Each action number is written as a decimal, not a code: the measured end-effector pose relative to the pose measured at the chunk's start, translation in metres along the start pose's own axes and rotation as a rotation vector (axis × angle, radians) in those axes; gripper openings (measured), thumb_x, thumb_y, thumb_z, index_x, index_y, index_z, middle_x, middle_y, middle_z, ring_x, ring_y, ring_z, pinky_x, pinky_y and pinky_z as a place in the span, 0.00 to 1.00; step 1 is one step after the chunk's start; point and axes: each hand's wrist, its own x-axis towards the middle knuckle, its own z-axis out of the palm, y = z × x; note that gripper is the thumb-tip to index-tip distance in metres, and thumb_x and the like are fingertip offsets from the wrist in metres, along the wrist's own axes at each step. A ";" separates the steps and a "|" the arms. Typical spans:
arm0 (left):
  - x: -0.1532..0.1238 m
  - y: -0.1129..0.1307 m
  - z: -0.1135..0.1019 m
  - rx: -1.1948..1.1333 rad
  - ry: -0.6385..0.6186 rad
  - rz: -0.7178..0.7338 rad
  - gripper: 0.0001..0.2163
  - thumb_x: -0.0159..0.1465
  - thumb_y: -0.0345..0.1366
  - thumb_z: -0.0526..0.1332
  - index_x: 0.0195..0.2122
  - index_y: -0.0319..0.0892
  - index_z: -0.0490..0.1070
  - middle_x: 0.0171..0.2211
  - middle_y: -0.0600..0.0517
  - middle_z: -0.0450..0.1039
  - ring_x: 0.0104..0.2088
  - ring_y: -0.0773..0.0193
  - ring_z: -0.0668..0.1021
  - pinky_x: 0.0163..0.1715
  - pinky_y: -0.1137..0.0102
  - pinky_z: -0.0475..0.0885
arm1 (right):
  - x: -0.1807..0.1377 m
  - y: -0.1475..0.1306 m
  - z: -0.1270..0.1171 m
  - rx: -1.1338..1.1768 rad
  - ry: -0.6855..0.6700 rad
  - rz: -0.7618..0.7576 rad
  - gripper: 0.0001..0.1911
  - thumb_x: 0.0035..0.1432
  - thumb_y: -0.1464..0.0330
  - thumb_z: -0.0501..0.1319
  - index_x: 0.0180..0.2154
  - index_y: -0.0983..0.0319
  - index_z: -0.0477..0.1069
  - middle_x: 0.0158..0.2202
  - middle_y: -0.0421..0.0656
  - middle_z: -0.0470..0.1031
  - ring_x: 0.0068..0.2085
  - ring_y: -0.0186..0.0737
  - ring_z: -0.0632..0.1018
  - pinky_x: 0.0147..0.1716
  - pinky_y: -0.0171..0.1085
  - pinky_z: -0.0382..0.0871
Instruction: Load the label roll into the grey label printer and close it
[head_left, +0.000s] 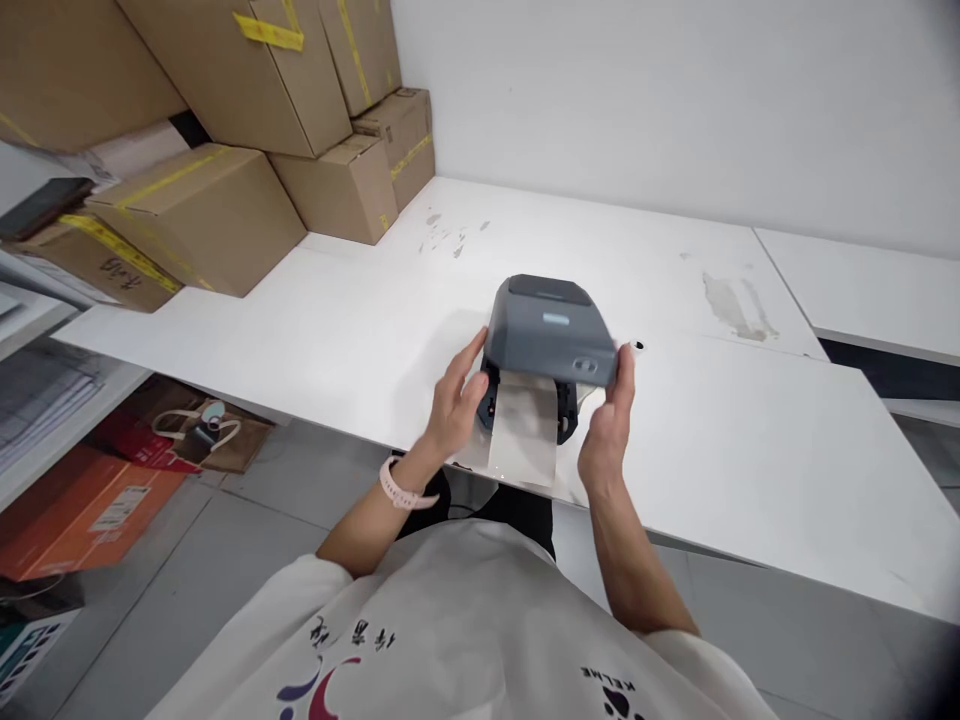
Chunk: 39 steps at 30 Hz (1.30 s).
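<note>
A dark grey label printer stands near the front edge of the white table, its lid (551, 335) raised and tilted above the black base (568, 415). A wide strip of white label paper (525, 430) runs out of the base and over the table edge. My left hand (454, 405) is at the lid's left side, fingers stretched and thumb apart, the fingertips at its edge. At the lid's right front corner, my right hand (609, 430) has its fingers closed on the edge. The printer's inside is mostly hidden under the lid.
Cardboard boxes (210, 215) with yellow tape are stacked at the table's back left. A small white round object with a dark centre (637, 346) lies right of the printer. An orange box (97, 510) is on the floor at left, below a shelf (75, 400). A white wall (660, 110) stands behind.
</note>
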 end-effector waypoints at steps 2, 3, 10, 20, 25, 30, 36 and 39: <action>0.031 -0.001 -0.008 0.057 0.019 -0.004 0.23 0.71 0.46 0.56 0.65 0.50 0.67 0.66 0.47 0.70 0.67 0.53 0.70 0.66 0.57 0.66 | 0.035 -0.001 0.001 -0.084 -0.023 -0.132 0.42 0.68 0.40 0.43 0.75 0.47 0.36 0.78 0.42 0.43 0.77 0.55 0.47 0.74 0.62 0.45; 0.044 -0.003 -0.011 0.114 0.041 -0.048 0.22 0.70 0.44 0.57 0.64 0.49 0.69 0.63 0.46 0.72 0.63 0.53 0.73 0.62 0.58 0.69 | 0.055 0.000 0.003 -0.127 -0.018 -0.188 0.42 0.68 0.40 0.42 0.75 0.47 0.33 0.78 0.42 0.42 0.77 0.56 0.45 0.74 0.63 0.42; 0.080 -0.016 -0.006 0.492 -0.269 -0.490 0.33 0.59 0.39 0.62 0.68 0.43 0.63 0.51 0.43 0.72 0.41 0.55 0.75 0.40 0.63 0.69 | 0.175 0.009 0.017 -0.273 0.001 -0.296 0.39 0.71 0.43 0.38 0.74 0.46 0.25 0.76 0.44 0.43 0.77 0.58 0.46 0.71 0.69 0.43; 0.078 -0.040 0.006 0.318 -0.169 -0.469 0.31 0.53 0.32 0.60 0.61 0.39 0.72 0.35 0.49 0.76 0.33 0.59 0.73 0.32 0.67 0.64 | 0.135 -0.004 0.021 -0.572 -0.492 -0.359 0.20 0.71 0.56 0.52 0.54 0.58 0.73 0.52 0.50 0.80 0.56 0.56 0.77 0.56 0.55 0.68; 0.074 -0.052 0.010 0.193 -0.079 -0.463 0.31 0.51 0.31 0.60 0.59 0.38 0.74 0.27 0.55 0.68 0.28 0.64 0.68 0.28 0.68 0.61 | 0.128 0.008 0.046 -0.885 -0.975 -0.177 0.36 0.60 0.56 0.65 0.66 0.63 0.63 0.59 0.58 0.76 0.58 0.64 0.76 0.55 0.55 0.69; 0.074 -0.054 0.010 0.161 -0.064 -0.478 0.32 0.50 0.30 0.60 0.60 0.37 0.73 0.24 0.57 0.63 0.26 0.65 0.65 0.27 0.68 0.58 | 0.143 0.006 0.045 -0.740 -1.017 -0.105 0.38 0.53 0.54 0.69 0.62 0.60 0.67 0.56 0.53 0.79 0.54 0.62 0.79 0.52 0.53 0.73; 0.071 -0.058 0.010 0.162 -0.066 -0.487 0.33 0.52 0.31 0.61 0.62 0.40 0.72 0.25 0.57 0.61 0.27 0.65 0.65 0.28 0.68 0.58 | 0.152 0.004 -0.042 0.078 -0.714 -0.066 0.39 0.42 0.56 0.75 0.57 0.56 0.72 0.55 0.47 0.79 0.54 0.55 0.80 0.53 0.47 0.74; 0.070 -0.059 0.011 0.120 -0.042 -0.482 0.33 0.52 0.31 0.60 0.62 0.40 0.72 0.25 0.57 0.60 0.27 0.65 0.64 0.29 0.68 0.59 | 0.159 0.019 -0.076 0.223 -0.390 0.025 0.39 0.37 0.62 0.77 0.55 0.55 0.71 0.50 0.48 0.81 0.51 0.54 0.81 0.49 0.46 0.75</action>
